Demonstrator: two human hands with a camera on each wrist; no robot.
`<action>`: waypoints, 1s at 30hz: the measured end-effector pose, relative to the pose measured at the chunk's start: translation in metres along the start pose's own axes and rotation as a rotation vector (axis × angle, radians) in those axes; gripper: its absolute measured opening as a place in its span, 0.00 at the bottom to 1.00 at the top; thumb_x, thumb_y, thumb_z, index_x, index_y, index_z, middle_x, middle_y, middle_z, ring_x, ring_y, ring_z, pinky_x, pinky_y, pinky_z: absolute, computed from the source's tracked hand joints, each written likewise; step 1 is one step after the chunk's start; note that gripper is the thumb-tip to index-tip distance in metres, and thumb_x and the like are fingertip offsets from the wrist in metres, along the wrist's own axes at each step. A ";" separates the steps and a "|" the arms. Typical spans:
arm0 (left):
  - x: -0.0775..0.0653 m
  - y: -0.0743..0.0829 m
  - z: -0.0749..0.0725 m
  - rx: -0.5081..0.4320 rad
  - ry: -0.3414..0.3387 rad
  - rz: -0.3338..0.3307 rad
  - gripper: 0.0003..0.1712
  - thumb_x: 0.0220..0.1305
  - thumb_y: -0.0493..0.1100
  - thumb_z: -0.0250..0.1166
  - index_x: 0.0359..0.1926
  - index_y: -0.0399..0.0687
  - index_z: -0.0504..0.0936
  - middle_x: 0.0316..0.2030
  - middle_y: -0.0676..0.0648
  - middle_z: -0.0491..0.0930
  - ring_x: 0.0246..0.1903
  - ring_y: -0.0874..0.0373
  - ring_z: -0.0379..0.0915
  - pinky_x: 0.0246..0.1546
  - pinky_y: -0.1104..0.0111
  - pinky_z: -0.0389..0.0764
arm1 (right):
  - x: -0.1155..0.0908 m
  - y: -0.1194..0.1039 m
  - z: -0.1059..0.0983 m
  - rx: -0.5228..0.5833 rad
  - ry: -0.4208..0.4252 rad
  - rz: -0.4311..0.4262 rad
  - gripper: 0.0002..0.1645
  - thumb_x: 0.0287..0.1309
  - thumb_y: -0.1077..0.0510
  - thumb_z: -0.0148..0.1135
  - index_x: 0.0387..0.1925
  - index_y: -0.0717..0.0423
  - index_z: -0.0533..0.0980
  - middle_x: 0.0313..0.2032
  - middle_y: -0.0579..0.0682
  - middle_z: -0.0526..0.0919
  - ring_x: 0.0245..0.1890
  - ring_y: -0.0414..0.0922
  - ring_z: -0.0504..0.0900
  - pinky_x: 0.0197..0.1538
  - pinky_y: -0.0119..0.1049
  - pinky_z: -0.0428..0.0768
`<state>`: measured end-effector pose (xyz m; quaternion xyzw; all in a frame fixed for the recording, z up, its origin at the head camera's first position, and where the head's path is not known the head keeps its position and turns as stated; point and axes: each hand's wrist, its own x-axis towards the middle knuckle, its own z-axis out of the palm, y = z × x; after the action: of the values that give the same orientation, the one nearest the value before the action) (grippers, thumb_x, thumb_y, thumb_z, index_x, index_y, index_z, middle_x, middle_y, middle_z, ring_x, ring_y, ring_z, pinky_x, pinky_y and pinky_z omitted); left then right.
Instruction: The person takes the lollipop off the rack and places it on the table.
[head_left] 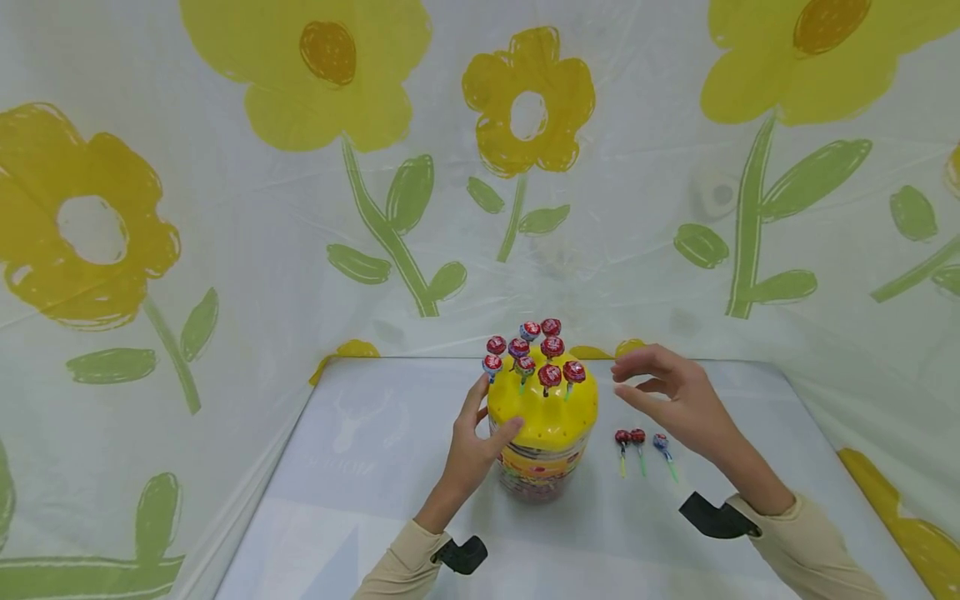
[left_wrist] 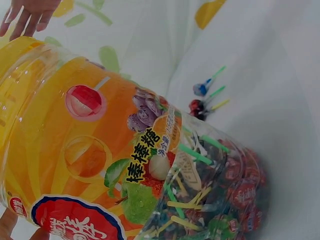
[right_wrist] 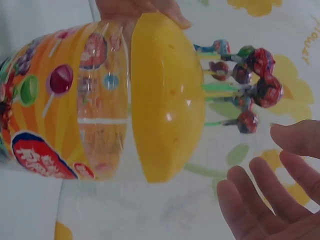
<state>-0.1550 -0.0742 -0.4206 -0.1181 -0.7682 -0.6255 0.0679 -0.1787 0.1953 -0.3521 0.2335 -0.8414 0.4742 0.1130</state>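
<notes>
A clear lollipop jar (head_left: 536, 475) with a printed label stands upright on the table, capped by a yellow lid (head_left: 543, 417). Several wrapped lollipops (head_left: 550, 375) stick up out of the holes in that lid. At the jar's left side, my left hand (head_left: 474, 442) grips its upper part, thumb on the front of the lid and fingers round the far side. Just right of the upright lollipops hovers my right hand (head_left: 671, 396), apart from them; in the right wrist view, its parted fingers (right_wrist: 260, 195) hold nothing.
On the table right of the jar lie two red lollipops (head_left: 637, 436) and a blue lollipop (head_left: 661, 442). More lollipops (left_wrist: 200, 195) fill the jar's lower part. A flower-printed curtain (head_left: 600, 208) hangs behind the white table (head_left: 360, 492).
</notes>
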 end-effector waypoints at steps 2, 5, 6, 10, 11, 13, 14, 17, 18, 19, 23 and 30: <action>0.000 0.000 0.000 0.000 0.001 -0.002 0.41 0.63 0.43 0.61 0.72 0.40 0.51 0.70 0.43 0.55 0.68 0.50 0.51 0.64 0.51 0.60 | 0.001 -0.003 0.004 0.025 -0.007 -0.017 0.15 0.54 0.65 0.66 0.44 0.57 0.76 0.41 0.47 0.80 0.41 0.40 0.79 0.41 0.27 0.80; 0.000 -0.001 0.001 0.004 0.002 -0.003 0.41 0.63 0.43 0.61 0.72 0.39 0.52 0.70 0.43 0.55 0.68 0.49 0.51 0.64 0.50 0.60 | 0.003 -0.008 0.009 0.048 -0.017 -0.041 0.16 0.54 0.66 0.66 0.45 0.57 0.76 0.42 0.48 0.80 0.42 0.41 0.78 0.41 0.27 0.80; 0.000 -0.001 0.001 0.005 0.001 -0.004 0.41 0.63 0.43 0.61 0.72 0.39 0.52 0.70 0.43 0.55 0.68 0.49 0.51 0.64 0.50 0.60 | 0.003 -0.009 0.011 0.054 -0.021 -0.049 0.16 0.54 0.67 0.65 0.46 0.57 0.76 0.42 0.48 0.80 0.42 0.41 0.78 0.41 0.27 0.80; 0.000 0.000 0.000 0.002 -0.002 -0.008 0.41 0.63 0.43 0.60 0.72 0.40 0.51 0.70 0.43 0.55 0.68 0.50 0.51 0.64 0.50 0.60 | 0.006 -0.014 0.017 0.076 -0.029 -0.055 0.17 0.53 0.66 0.66 0.46 0.57 0.76 0.42 0.48 0.80 0.42 0.42 0.78 0.41 0.28 0.80; 0.000 0.000 0.000 0.001 -0.002 -0.009 0.41 0.63 0.43 0.60 0.72 0.40 0.51 0.70 0.43 0.54 0.68 0.50 0.50 0.64 0.50 0.60 | 0.007 -0.015 0.019 0.081 -0.032 -0.054 0.17 0.53 0.66 0.66 0.46 0.57 0.76 0.42 0.48 0.80 0.42 0.42 0.78 0.41 0.29 0.81; 0.000 0.001 0.000 -0.005 -0.002 -0.013 0.41 0.63 0.43 0.60 0.72 0.39 0.51 0.70 0.43 0.54 0.68 0.49 0.50 0.64 0.50 0.59 | 0.008 -0.017 0.022 0.102 -0.035 -0.050 0.18 0.53 0.66 0.66 0.47 0.56 0.76 0.43 0.48 0.79 0.43 0.43 0.79 0.42 0.30 0.81; 0.000 0.001 0.000 -0.006 -0.001 -0.015 0.41 0.63 0.43 0.60 0.72 0.39 0.51 0.70 0.42 0.54 0.68 0.49 0.50 0.64 0.49 0.59 | 0.009 -0.018 0.024 0.110 -0.035 -0.048 0.19 0.53 0.67 0.66 0.48 0.56 0.75 0.43 0.48 0.79 0.43 0.43 0.79 0.42 0.31 0.81; -0.001 0.002 0.000 -0.002 0.000 -0.025 0.42 0.63 0.43 0.61 0.72 0.39 0.51 0.70 0.42 0.54 0.68 0.49 0.50 0.64 0.50 0.59 | 0.010 -0.019 0.029 0.145 -0.035 -0.044 0.23 0.52 0.68 0.66 0.51 0.57 0.73 0.45 0.49 0.80 0.43 0.44 0.80 0.42 0.32 0.81; -0.001 0.002 0.000 0.000 0.000 -0.028 0.42 0.63 0.43 0.61 0.72 0.39 0.51 0.70 0.43 0.54 0.68 0.49 0.50 0.64 0.50 0.59 | 0.010 -0.019 0.031 0.156 -0.034 -0.043 0.24 0.52 0.68 0.66 0.52 0.57 0.72 0.45 0.49 0.80 0.43 0.44 0.80 0.42 0.32 0.81; -0.001 0.003 0.000 0.002 -0.001 -0.032 0.42 0.63 0.43 0.61 0.72 0.39 0.51 0.70 0.43 0.54 0.68 0.49 0.50 0.64 0.51 0.59 | 0.011 -0.019 0.033 0.164 -0.030 -0.042 0.25 0.51 0.69 0.67 0.52 0.58 0.71 0.45 0.50 0.80 0.43 0.44 0.80 0.42 0.32 0.81; 0.000 0.004 -0.001 0.000 -0.001 -0.039 0.42 0.63 0.42 0.61 0.72 0.39 0.51 0.70 0.43 0.54 0.68 0.49 0.50 0.64 0.51 0.59 | 0.012 -0.019 0.040 0.191 -0.016 -0.048 0.25 0.51 0.69 0.67 0.52 0.59 0.71 0.44 0.50 0.80 0.43 0.44 0.80 0.42 0.32 0.81; 0.000 0.004 -0.001 -0.010 -0.006 -0.046 0.42 0.63 0.43 0.61 0.72 0.40 0.51 0.71 0.43 0.53 0.68 0.49 0.50 0.64 0.51 0.60 | 0.013 -0.019 0.047 0.214 0.032 -0.043 0.19 0.53 0.69 0.65 0.47 0.58 0.74 0.41 0.48 0.81 0.41 0.42 0.81 0.43 0.31 0.81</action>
<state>-0.1542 -0.0739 -0.4165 -0.1025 -0.7679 -0.6303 0.0506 -0.1793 0.1432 -0.3570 0.2546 -0.7789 0.5623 0.1112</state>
